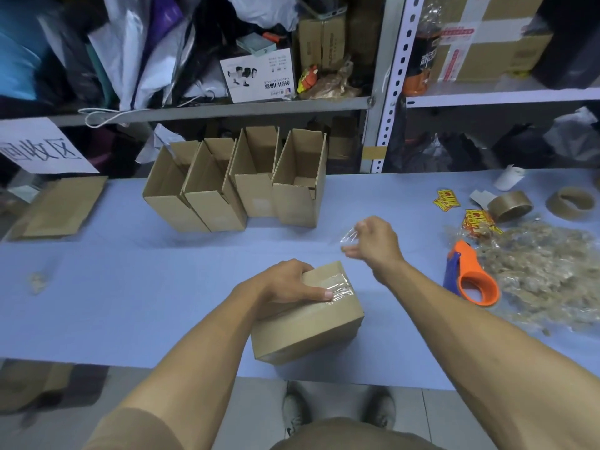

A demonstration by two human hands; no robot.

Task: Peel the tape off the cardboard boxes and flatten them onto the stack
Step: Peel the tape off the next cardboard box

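L hand (285,284) gripping closed box (308,315) at table (130,287) centre-front, thumb lying across clear tape on its top. R hand (373,241) hovering at box's 1 o'clock, fingers pinching a peeled tape scrap (349,237). Four open boxes (240,183) standing in a row at 11–12 o'clock. Flat stack (60,206) lying at 10 o'clock. Tape dispenser (470,274) and wad of used tape (545,271) sitting at 3 o'clock.

Left hand (285,284) on taped box (308,316)
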